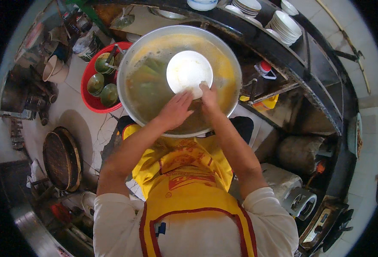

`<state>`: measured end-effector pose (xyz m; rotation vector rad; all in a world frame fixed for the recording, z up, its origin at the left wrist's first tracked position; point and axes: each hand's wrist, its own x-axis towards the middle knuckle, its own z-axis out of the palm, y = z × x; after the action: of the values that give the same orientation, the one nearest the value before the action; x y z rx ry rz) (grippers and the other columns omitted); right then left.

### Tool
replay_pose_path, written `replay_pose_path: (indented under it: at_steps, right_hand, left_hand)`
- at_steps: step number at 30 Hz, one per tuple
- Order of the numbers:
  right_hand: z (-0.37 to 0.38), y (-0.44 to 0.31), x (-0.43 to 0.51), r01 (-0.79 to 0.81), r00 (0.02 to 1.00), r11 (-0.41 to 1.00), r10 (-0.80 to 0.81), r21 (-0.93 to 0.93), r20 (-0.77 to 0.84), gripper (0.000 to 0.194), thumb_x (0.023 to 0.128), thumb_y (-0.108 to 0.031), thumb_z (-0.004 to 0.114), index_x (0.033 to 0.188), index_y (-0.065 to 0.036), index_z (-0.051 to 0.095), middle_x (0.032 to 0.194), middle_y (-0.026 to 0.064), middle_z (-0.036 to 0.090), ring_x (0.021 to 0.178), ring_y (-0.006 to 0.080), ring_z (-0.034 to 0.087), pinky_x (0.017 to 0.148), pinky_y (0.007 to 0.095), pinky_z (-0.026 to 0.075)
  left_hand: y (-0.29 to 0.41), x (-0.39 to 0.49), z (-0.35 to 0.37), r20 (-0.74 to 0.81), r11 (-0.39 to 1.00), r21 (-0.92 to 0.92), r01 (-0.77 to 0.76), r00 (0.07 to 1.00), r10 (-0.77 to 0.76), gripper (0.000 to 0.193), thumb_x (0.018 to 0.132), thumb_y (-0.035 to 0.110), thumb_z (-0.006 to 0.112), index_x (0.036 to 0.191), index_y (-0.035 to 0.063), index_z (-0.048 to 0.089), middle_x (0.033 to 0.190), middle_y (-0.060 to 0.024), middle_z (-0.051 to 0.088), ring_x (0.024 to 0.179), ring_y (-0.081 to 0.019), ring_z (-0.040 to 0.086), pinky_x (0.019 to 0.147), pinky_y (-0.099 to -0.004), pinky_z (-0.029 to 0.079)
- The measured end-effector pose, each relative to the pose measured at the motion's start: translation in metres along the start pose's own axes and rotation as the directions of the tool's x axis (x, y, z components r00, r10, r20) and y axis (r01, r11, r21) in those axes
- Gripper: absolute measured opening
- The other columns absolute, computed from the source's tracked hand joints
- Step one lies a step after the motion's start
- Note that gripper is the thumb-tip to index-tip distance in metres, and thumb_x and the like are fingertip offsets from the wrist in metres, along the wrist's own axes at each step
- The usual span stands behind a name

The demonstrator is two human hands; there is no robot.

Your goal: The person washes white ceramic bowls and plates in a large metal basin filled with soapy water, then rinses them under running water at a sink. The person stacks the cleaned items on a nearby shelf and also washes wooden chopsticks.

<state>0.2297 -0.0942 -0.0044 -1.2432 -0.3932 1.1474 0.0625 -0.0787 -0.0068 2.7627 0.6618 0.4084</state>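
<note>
A round white plate (189, 71) is held over a wide metal basin (131, 116) of cloudy water, right of its middle. My right hand (209, 94) grips the plate's near right edge, thumb on its face. My left hand (178, 109) lies with its fingers at the plate's near edge; whether it grips the plate cannot be told. Greenish, blurred shapes (150, 72) show under the water to the left, and orange-yellow film or foam (229, 69) lies along the basin's right side.
A red plastic tub (85, 96) with green bowls (95, 84) stands left of the basin. Stacked white dishes (285, 28) sit on a dark metal shelf (256, 38) at upper right. Gas cylinders (280, 180) stand at right, round woven trays (59, 159) at left.
</note>
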Motion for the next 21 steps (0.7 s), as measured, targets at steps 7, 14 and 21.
replay_pose_path:
  at_steps: [7,14,21]
  right_hand:
    - [-0.022,0.009,0.017,0.353,0.917,0.653,-0.384,-0.670,0.108,0.062,0.083,-0.005,0.055,0.140,0.003,0.034,0.127,0.0289,0.052,0.118,0.0363,0.054,0.101,0.0398,0.041]
    - [-0.030,0.023,0.031,0.343,0.922,0.767,-0.384,-0.542,0.040,0.051,0.085,-0.014,0.062,0.128,0.008,0.047,0.108,0.0245,0.064,0.098,0.0335,0.064,0.086,0.0393,0.049]
    - [-0.020,0.014,0.021,-0.217,0.974,0.954,0.198,-0.208,-0.107,0.040,0.088,-0.028,0.065,0.110,0.004,0.059,0.094,0.0155,0.067,0.069,0.0224,0.065,0.053,0.0347,0.049]
  left_hand:
    - [-0.059,-0.034,0.027,0.422,0.967,0.209,0.144,0.879,-0.222,0.017,0.082,0.008,0.055,0.093,-0.0014,0.063,0.108,-0.0224,0.060,0.094,-0.0374,0.062,0.082,-0.0444,0.052]
    - [-0.088,-0.029,0.047,0.391,0.869,0.035,0.494,0.793,-0.467,0.033,0.087,0.028,0.053,0.073,0.0006,0.066,0.074,-0.0231,0.063,0.074,-0.0383,0.063,0.071,-0.0478,0.051]
    - [-0.083,-0.017,0.012,0.445,-0.453,-0.870,0.197,0.711,-0.545,0.057,0.090,0.048,0.051,0.127,0.0037,0.051,0.121,-0.0165,0.058,0.108,-0.0305,0.059,0.089,-0.0484,0.047]
